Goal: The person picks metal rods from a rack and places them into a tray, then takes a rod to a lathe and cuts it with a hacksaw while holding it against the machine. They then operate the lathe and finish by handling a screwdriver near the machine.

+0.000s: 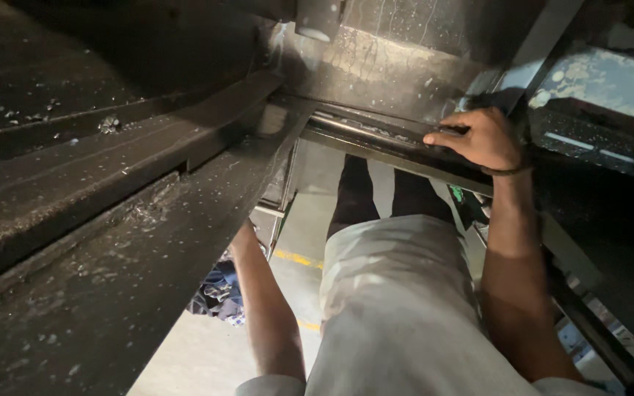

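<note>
Where grime coats the machine bed (97, 242), right hand (482, 139) resting.

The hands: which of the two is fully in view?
The right hand, lying on the dark metal rail. The left hand is hidden under the dusty machine edge; only its forearm shows.

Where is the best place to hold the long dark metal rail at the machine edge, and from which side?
Probably the rail's raised front lip, from above: it runs long and level, so fingers can curl over it, as the right hand does. The left hand is hidden under the dark metal beam.
</note>
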### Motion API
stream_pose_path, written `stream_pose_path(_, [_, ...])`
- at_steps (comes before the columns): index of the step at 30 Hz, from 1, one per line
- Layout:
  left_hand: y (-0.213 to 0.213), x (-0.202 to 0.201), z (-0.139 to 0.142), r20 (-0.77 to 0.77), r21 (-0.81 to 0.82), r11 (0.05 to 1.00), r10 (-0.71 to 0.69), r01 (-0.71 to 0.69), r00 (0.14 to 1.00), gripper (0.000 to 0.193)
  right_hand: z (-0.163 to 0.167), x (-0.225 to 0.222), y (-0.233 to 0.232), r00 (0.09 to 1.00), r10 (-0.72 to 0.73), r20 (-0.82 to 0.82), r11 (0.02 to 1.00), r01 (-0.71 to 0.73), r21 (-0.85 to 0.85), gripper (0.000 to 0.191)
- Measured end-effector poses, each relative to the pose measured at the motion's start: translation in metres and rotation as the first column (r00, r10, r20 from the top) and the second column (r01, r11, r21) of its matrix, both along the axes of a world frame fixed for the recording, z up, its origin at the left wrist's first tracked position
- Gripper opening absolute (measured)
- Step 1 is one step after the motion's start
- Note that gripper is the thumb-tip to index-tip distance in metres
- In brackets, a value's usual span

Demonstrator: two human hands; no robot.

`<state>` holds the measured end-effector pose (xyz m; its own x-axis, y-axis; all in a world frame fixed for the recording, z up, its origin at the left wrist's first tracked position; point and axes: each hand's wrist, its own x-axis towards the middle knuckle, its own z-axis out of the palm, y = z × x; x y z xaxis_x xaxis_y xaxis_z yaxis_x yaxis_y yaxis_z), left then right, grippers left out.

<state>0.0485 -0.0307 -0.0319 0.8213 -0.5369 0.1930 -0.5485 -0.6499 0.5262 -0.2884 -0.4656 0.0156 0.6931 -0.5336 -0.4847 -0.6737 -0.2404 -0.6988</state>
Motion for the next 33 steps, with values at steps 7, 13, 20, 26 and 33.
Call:
stream_pose_path(7, [-0.002, 0.005, 0.003, 0.020, 0.010, 1.000, -0.005, 0.005, 1.000, 0.041, 0.063, -0.008, 0.018, 0.981, 0.026, -0.194, 0.999, -0.034, -0.040, 0.053])
stream_pose_path(13, [-0.002, 0.007, 0.013, 0.228, 0.105, 0.990, 0.067, -0.093, 0.971, 0.043, 0.139, -0.012, 0.035, 0.955, -0.022, -0.295, 0.968, -0.053, -0.245, 0.055])
stream_pose_path(20, [-0.036, 0.050, 0.041, 0.746, 0.023, 0.983, 0.106, -0.184, 0.658, 0.052, 0.149, -0.016, 0.041, 0.974, -0.065, -0.219, 0.975, 0.015, -0.223, 0.049])
stream_pose_path(26, [-0.044, 0.069, 0.051, 0.818, 0.043, 0.964, 0.116, -0.261, 0.563, 0.047, 0.149, -0.025, 0.045, 0.983, -0.108, -0.148, 0.974, 0.075, -0.211, 0.047])
stream_pose_path(33, [-0.050, 0.067, 0.055, 0.802, 0.093, 0.944, 0.118, -0.318, 0.585, 0.046, 0.179, -0.024, 0.049, 0.972, -0.111, -0.205, 0.985, 0.080, -0.153, 0.038])
